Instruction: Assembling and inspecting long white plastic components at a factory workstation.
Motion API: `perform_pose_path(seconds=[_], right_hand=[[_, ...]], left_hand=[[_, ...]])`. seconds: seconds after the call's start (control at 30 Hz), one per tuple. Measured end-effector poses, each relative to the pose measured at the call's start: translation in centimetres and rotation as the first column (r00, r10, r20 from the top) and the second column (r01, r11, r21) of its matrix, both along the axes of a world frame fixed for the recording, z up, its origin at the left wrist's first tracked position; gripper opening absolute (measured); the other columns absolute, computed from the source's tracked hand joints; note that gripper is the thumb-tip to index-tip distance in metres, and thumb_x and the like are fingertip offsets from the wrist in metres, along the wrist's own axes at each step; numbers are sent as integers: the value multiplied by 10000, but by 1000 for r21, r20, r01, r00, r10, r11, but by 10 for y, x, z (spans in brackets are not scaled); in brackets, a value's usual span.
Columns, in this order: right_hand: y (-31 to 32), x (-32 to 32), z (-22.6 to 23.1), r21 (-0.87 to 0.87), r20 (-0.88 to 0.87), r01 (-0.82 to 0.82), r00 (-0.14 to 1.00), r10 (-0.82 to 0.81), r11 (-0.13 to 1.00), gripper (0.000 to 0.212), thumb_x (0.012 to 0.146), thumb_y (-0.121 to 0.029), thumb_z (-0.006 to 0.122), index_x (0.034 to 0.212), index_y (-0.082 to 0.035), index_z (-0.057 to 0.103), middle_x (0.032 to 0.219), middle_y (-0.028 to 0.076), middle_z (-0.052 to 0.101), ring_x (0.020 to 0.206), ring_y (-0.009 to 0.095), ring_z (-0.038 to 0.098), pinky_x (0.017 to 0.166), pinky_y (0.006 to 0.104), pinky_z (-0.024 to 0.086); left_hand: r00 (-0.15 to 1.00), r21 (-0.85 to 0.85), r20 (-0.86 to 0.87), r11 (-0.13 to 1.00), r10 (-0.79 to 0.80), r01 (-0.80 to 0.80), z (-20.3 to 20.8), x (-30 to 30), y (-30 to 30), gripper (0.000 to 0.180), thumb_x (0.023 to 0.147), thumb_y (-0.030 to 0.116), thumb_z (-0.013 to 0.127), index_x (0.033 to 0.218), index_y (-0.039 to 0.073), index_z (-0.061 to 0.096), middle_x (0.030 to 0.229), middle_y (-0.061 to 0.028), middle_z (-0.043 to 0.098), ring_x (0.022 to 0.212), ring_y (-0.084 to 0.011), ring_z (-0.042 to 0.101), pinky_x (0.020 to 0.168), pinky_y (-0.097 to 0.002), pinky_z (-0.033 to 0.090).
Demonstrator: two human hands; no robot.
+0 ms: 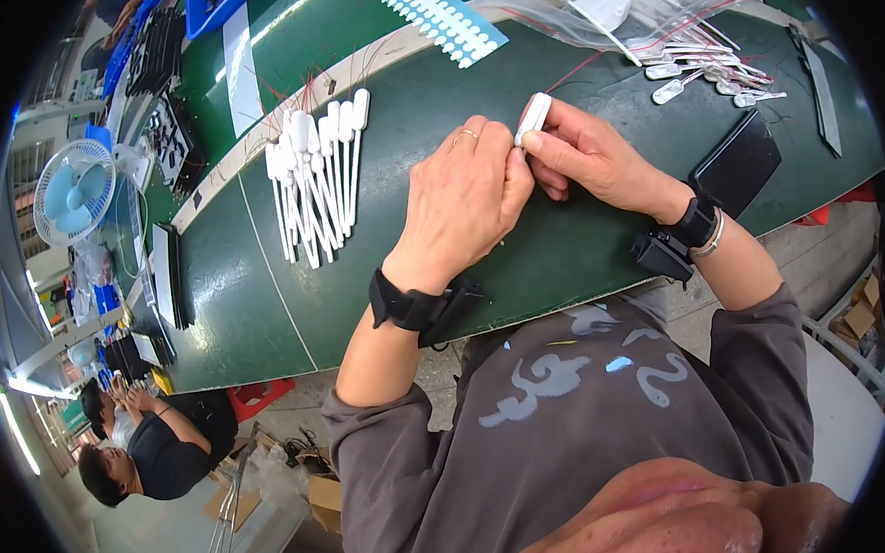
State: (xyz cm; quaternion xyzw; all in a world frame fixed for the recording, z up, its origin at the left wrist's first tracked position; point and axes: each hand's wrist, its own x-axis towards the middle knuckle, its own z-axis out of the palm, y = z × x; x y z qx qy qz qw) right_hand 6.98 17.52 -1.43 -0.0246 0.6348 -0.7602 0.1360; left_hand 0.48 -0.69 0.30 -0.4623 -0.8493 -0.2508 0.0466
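A small white plastic piece with a rounded, oblong head (pixel 535 113) is held up between my hands, and a thin red wire runs from near its top. My right hand (pixel 594 159) pinches it between thumb and fingers. Pressed against its lower end is my left hand (pixel 459 198), fingers curled in; the exact grip of those fingertips is hidden. To the left lies a bundle of similar white pieces (pixel 314 174) with long stems and thin red wires, side by side on the green table (pixel 215 309). Further loose white pieces with wires (pixel 708 72) lie at the far right.
A clear plastic bag (pixel 540 2) lies at the back, beside a blue sheet of white stickers (pixel 438 21). A flat black phone-like slab (pixel 738 164) sits by my right wrist. A blue fan (pixel 73 192) stands at left; two people (pixel 166 452) are beyond the table's left end.
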Motion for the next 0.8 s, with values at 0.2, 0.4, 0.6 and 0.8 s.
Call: perform_pose_path(seconds=[0.2,0.4,0.6,0.8], right_hand=[[-2,-1,-4,-29,-103,15,995,-18,999,220,1038,-262,444,1089,-49,466,756,-2,497,650,84,489,621,246,445],[-1,-4,-7,-27,-129,8,992,-12,1000,215,1039,-258,441,1088,-50,466,765,-2,500,655,82,495,634,251,461],[1,0,-5,-24,-85,24,996,-26,999,193,1032,-242,464,1066,-52,477,767,-6,501,639,71,488,613,247,465],[1,-1,-3,-59,-80,9,997,-14,998,184,1030,-235,472,1052,-52,480,751,-8,500,628,68,484,599,244,459]], left_hand=[[990,47,117,996,-80,75,-1,-5,0,138,950,155,513,894,36,473,855,-120,516,797,-314,578,607,-432,486],[981,49,164,994,-108,101,-1,-10,-1,135,963,153,497,901,36,471,859,-130,511,807,-329,572,636,-441,475],[963,100,245,991,-116,94,-4,0,3,157,977,166,478,904,26,476,859,-144,516,806,-355,563,668,-451,450],[818,175,553,982,-156,68,-2,-4,-2,213,1002,199,462,899,15,487,844,-146,513,782,-351,537,673,-428,432]])
